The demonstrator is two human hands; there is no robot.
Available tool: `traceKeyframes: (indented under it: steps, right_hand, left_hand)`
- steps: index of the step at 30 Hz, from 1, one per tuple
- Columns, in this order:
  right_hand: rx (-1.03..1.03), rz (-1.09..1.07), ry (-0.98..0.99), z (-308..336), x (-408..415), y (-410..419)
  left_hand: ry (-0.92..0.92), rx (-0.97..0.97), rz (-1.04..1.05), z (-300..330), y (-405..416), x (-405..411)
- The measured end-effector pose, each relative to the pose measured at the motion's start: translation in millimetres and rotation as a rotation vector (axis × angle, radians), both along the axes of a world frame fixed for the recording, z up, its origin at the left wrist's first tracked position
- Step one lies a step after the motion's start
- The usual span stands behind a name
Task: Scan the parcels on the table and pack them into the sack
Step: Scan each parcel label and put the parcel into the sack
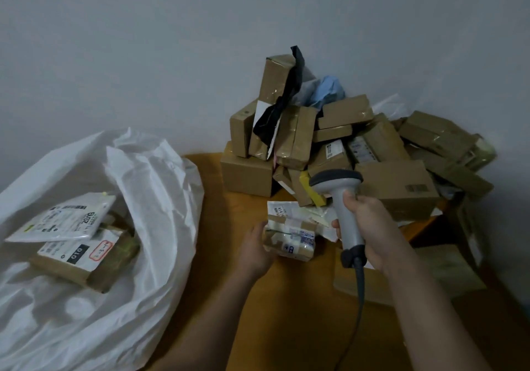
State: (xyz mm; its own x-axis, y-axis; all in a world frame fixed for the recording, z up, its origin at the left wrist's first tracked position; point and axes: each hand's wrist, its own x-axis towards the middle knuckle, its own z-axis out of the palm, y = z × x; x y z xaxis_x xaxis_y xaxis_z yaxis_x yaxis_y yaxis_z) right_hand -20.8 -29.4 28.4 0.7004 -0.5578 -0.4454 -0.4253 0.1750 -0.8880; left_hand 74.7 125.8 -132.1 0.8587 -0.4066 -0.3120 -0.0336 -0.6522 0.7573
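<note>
My left hand [253,248] grips the left end of a small taped cardboard parcel [291,237] with white labels, low over the wooden table [286,313]. My right hand [370,227] holds a grey barcode scanner [339,198] by its handle, head up and tilted left, just right of that parcel. The scanner's cable hangs down toward me. A heap of brown cardboard parcels [372,152] fills the table's back right corner. On the left a white sack [137,227] lies open, with a white mailer [64,218] and a labelled brown parcel [83,258] inside.
A grey wall stands close behind the heap and the sack. Black and blue plastic wrappings [289,98] stick out of the top of the heap. A flat cardboard piece [447,270] lies on the table's right side under my right forearm.
</note>
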Motion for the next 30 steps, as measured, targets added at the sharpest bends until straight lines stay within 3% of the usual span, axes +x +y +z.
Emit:
traceKeyframes:
  steps: [7,15,17,20,25,30]
  right_hand:
    - [0.070,0.024,0.030,-16.0,10.2,-48.9]
    - [0.108,-0.008,0.043,-23.9,12.2,-77.7]
    - [0.129,-0.026,0.038,-25.4,12.6,-77.8]
    - [0.139,-0.052,0.024,-26.8,13.5,-76.1]
    - [0.126,-0.106,-0.040,-31.4,15.6,-60.8]
    - [0.120,-0.106,-0.105,-35.5,15.8,-36.2]
  left_hand:
    - [-0.208,0.480,-0.380,-27.7,-40.8,19.2]
    - [-0.393,0.584,-0.377,-36.9,-55.4,27.0]
    - [-0.317,0.527,-0.337,-36.4,-50.1,30.6]
    - [-0.065,0.337,-0.161,-22.4,-40.2,34.4]
    - [0.512,-0.264,0.126,14.9,-16.0,25.9]
    - [0.586,-0.490,0.167,42.3,0.5,19.4]
